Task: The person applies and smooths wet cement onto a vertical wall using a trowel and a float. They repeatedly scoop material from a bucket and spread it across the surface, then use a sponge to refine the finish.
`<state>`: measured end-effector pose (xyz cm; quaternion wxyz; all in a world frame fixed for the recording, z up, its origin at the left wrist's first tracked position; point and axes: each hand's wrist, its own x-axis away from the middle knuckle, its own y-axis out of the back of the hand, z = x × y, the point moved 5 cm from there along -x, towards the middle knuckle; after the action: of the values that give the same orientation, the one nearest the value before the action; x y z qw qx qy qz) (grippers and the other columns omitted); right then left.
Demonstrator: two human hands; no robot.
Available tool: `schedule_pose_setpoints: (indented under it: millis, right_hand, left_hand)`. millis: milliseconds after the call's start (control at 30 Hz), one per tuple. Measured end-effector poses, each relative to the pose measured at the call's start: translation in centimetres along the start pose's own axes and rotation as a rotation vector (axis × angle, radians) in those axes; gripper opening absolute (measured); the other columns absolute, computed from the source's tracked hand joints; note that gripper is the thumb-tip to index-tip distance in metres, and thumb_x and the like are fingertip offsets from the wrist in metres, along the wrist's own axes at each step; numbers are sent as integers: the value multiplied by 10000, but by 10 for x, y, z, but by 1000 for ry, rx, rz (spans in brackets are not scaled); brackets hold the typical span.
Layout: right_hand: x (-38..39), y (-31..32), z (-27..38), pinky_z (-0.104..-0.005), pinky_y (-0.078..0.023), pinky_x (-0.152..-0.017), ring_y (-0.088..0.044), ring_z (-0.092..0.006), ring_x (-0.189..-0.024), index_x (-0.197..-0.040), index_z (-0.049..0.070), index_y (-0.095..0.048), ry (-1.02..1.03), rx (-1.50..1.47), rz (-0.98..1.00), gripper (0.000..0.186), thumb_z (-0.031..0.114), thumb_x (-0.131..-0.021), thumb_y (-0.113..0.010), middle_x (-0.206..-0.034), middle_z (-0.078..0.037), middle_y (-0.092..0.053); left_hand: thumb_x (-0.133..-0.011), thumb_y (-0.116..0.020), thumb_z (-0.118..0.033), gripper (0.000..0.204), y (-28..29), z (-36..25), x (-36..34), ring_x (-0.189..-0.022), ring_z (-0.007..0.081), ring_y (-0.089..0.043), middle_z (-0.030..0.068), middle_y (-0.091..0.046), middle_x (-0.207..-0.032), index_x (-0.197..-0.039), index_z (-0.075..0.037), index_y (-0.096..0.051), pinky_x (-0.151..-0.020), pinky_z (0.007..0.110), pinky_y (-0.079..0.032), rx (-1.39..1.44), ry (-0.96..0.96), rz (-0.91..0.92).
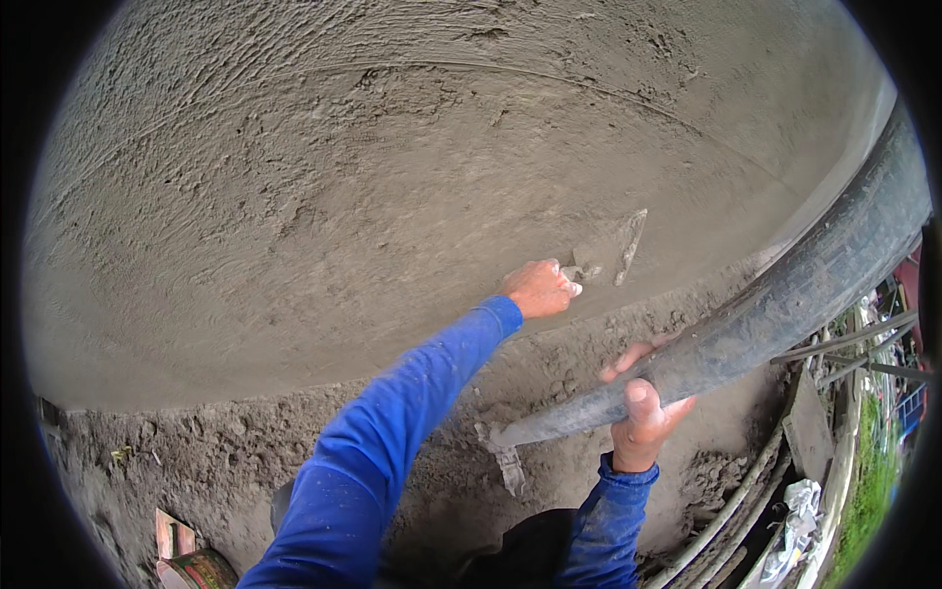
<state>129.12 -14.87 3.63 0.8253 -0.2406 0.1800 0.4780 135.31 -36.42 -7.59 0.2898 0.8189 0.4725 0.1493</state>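
Observation:
My left hand (542, 288), in a blue sleeve, reaches forward to the wet grey plaster wall (324, 216). Its fingers are closed round the handle of a plastering trowel (631, 245), whose mortar-smeared blade lies at the wall's lower part and partly blends into it. Lower right, my right hand (650, 417) grips a thick dark grey pipe (765, 324), thumb on the near side and fingertips showing on the far side. The pipe slants from the upper right down to a narrow-looking end, where a torn whitish scrap (510, 471) hangs.
Loose soil (235, 442) runs along the wall's foot. A round tin (196, 569) stands at the lower left beside a reddish flat piece (175, 535). To the right lie long poles (731, 515), a crumpled silvery sheet (797, 525) and a strip of grass (868, 491).

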Motion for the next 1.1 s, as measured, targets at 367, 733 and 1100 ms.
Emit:
schedule_pose_setpoints:
  millis: [367,733,1100]
  right_hand:
    - [0,-3,6,-311,-506,-625,-616,-187,-670,-1085,-4,-499,6,117,-16,549,313,-731,-775,-782,-103,-608]
    - [0,-6,9,-303,-495,-623,-614,-182,-669,-1113,-7,-483,56,127,22,509,273,-786,-755,-820,-98,-601]
    - [1,1,7,-311,-496,-625,-593,-186,-668,-1109,0,-481,55,170,-21,426,239,-835,-704,-809,-94,-588]
  left_hand:
    - [-837,-681,-479,675,81,49,92,-952,356,-636,280,-636,-985,-1138,115,-571,-843,400,-482,26,-134,-207]
    - [-836,-712,-432,648,172,98,208,-874,236,-591,200,-616,-935,-1126,126,-556,-809,332,-472,161,-65,-279]
    - [-849,-682,-420,476,201,68,267,-627,255,-574,155,-585,-711,-985,23,-574,-623,380,-474,-20,-135,-363]
